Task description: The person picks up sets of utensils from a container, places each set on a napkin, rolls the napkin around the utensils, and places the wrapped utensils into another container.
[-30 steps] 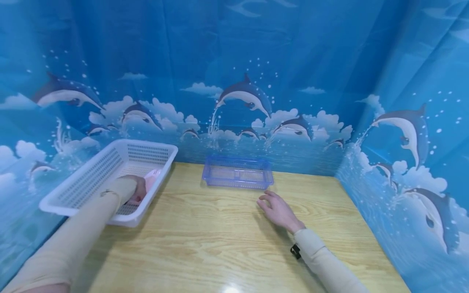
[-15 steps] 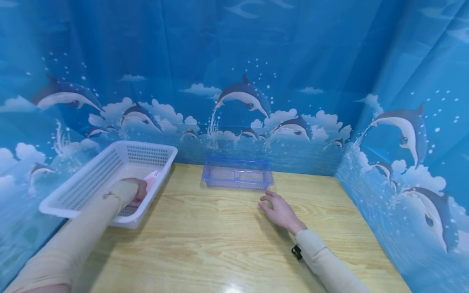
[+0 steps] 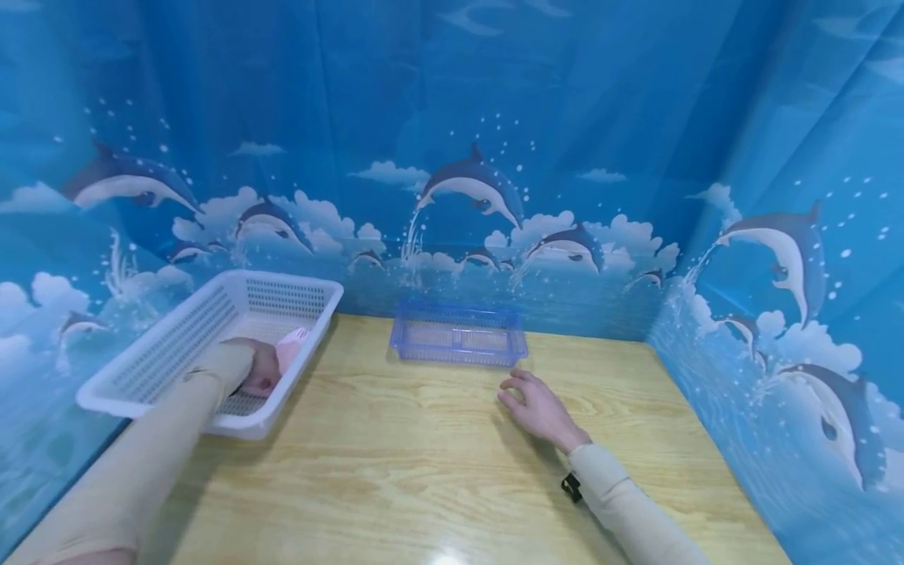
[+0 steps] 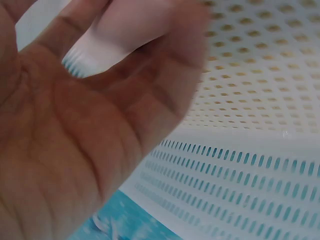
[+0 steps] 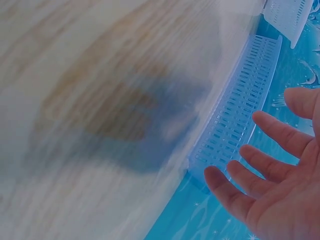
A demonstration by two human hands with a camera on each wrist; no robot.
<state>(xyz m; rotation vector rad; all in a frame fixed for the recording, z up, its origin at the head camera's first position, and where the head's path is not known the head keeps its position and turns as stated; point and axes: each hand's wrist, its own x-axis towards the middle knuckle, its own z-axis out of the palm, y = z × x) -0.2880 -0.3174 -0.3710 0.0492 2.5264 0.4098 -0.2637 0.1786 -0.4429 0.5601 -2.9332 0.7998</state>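
My left hand (image 3: 260, 370) reaches down into the white slotted basket (image 3: 158, 345) on the left. Beside it, against the basket's right wall, lies a smooth pale pink thing (image 3: 289, 349) with white streaks at its far end. In the left wrist view the fingers of the left hand (image 4: 75, 130) curl around the pink thing (image 4: 132, 22); its kind cannot be made out, as the fingers cover part of it. My right hand (image 3: 540, 408) hovers over the table with loosely bent, spread fingers and holds nothing. Just beyond its fingertips is a translucent blue basket (image 3: 459, 353).
The wood-grain table (image 3: 410, 463) carries both baskets. A blue dolphin-print curtain (image 3: 395, 157) surrounds the table at the back and sides. A black clip-like piece (image 3: 571, 486) sits at the right sleeve's cuff.
My left hand has shifted slightly left and toward me inside the white basket. The pink thing, the right hand and both baskets stay nearly where they were.
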